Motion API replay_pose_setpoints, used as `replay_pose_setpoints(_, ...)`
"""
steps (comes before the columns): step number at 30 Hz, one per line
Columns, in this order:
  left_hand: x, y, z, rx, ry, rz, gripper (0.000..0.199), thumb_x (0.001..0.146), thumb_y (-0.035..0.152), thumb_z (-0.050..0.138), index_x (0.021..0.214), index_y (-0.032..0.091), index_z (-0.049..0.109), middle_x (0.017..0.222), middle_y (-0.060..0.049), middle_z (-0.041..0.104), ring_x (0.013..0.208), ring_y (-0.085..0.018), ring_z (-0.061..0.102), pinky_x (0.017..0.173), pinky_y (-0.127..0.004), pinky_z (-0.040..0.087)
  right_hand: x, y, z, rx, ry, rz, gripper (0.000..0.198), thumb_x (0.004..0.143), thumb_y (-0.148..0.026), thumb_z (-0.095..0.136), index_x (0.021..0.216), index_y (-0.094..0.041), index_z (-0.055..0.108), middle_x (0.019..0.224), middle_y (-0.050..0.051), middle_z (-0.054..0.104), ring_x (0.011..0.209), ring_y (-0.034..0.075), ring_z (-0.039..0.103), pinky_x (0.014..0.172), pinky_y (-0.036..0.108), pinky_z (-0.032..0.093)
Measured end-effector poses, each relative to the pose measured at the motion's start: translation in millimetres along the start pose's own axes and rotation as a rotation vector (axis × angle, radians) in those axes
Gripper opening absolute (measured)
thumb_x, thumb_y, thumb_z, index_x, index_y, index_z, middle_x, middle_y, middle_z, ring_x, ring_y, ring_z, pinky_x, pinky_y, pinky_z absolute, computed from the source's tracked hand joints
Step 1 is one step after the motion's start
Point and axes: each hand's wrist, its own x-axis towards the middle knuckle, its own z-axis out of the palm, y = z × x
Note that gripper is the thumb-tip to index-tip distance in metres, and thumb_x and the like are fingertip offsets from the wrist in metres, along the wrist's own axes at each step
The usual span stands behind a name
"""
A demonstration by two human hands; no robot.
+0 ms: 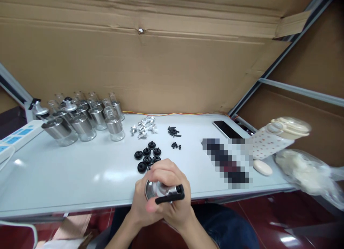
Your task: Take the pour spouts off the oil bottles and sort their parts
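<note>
Close to the table's front edge, both hands are closed around a silver pourer cap [160, 190] with a black lever [170, 197]. My left hand [142, 202] wraps it from the left, its thumb against the lever's end. Over the top and right side curl the fingers of my right hand [174, 177]. Whether a bottle sits beneath the cap is hidden by the palms. Just beyond the hands lie several black round stoppers [147, 151], partly covered by my fingers. Farther back are a pile of silver spout parts [146, 126], black levers [174, 131] and small black pieces [176, 145].
Several glass bottles with steel sleeves [115, 125] stand at the back left, two with silver caps. A power strip [20, 136] lies at the left edge. On the right are a phone [228, 130], a dotted tumbler [271, 137], a white oval object [262, 167] and a plastic bag [306, 173].
</note>
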Motion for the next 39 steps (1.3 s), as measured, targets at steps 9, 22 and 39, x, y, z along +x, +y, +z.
replay_pose_setpoints(9,-2.3,-1.8,-1.3,-0.022,-0.129,0.087,0.039,0.057,0.022,0.068,0.092,0.016,0.053,0.073,0.0,0.058,0.062,-0.016,0.056,0.056,-0.025,0.047,13.5,-7.6,-7.8,0.441,-0.121,0.505,0.054,0.09,-0.06,0.033,0.067,-0.019,0.059,0.064,0.003,0.051,0.072,0.016,0.053,0.065,0.027,0.043)
replay_pose_setpoints(22,0.4,3.0,-4.0,-0.006,-0.159,0.082,0.034,0.058,0.022,0.068,0.087,0.016,0.051,0.066,0.002,0.055,0.056,-0.013,0.052,0.052,-0.023,0.044,25.2,-5.0,-7.1,0.681,-0.015,0.629,0.057,0.084,-0.07,0.033,0.058,-0.021,0.045,0.053,-0.002,0.04,0.055,0.014,0.043,0.057,0.028,0.042)
replay_pose_setpoints(39,72.0,-19.8,-128.7,0.203,0.527,0.08,0.042,0.073,0.045,0.065,0.101,0.019,0.047,0.099,-0.005,0.059,0.099,-0.022,0.058,0.094,-0.037,0.045,14.5,28.2,-73.7,0.551,0.24,0.881,0.023,0.071,-0.039,0.066,0.081,-0.022,0.053,0.071,0.0,0.061,0.065,0.016,0.055,0.066,0.03,0.042)
